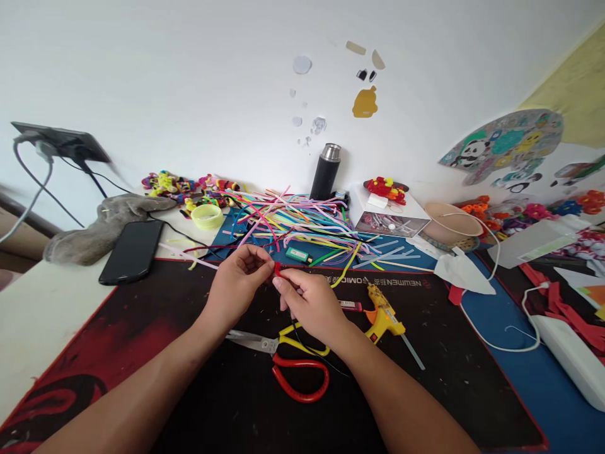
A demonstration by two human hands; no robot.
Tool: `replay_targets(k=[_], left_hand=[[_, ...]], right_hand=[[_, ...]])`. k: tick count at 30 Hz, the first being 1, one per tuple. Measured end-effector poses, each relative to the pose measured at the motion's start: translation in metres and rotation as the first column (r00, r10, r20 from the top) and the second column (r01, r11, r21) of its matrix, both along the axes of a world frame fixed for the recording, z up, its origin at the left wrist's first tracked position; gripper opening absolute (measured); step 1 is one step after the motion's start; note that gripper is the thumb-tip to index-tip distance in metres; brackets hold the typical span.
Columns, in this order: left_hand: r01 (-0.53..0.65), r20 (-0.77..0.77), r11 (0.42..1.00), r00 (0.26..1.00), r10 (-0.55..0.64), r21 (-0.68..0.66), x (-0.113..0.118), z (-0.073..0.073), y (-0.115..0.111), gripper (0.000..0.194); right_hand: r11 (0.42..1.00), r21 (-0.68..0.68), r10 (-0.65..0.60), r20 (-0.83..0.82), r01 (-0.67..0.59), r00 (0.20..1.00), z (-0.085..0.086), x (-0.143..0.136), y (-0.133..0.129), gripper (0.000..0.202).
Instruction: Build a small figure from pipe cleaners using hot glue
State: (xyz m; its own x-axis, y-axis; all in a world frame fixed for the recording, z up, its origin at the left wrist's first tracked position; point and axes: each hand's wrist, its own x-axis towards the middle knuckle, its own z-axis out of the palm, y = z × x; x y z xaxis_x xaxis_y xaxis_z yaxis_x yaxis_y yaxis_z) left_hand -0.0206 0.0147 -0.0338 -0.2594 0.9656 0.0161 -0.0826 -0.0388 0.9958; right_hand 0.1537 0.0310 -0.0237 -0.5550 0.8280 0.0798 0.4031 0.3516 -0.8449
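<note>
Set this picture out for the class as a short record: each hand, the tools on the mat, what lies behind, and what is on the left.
Left hand: pinching a small red piece
Right hand: pinching the same piece
Tools on mat: scissors, yellow glue gun
Behind hands: pile of colourful strips, black flask
Left: black phone, lying flat

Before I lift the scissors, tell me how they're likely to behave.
The scissors will probably feel stiff: the blades look metal. Lying flat on the mat, they'd likely slide rather than roll. The red handle and yellow handle stand apart, so lifting one might swing the other.
</note>
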Motion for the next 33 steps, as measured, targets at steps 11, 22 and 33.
replay_targets(k=[11,22,33], left_hand=[[0.004,0.158,0.999,0.987,0.002,-0.038,0.004,0.003,0.000,0.030],[0.059,0.229,0.994,0.973,-0.037,-0.091,-0.003,0.006,-0.001,0.034],[0.186,0.315,0.967,0.941,-0.125,-0.171,-0.005,0.009,-0.001,0.039]], right_hand=[[0.997,-0.058,0.044,0.026,-0.042,0.999,-0.002,-0.003,-0.002,0.043],[0.983,-0.181,-0.024,-0.038,0.017,0.999,-0.010,0.002,0.011,0.018],[0.991,-0.105,-0.089,-0.058,0.083,0.994,-0.007,0.011,0.018,0.021]])
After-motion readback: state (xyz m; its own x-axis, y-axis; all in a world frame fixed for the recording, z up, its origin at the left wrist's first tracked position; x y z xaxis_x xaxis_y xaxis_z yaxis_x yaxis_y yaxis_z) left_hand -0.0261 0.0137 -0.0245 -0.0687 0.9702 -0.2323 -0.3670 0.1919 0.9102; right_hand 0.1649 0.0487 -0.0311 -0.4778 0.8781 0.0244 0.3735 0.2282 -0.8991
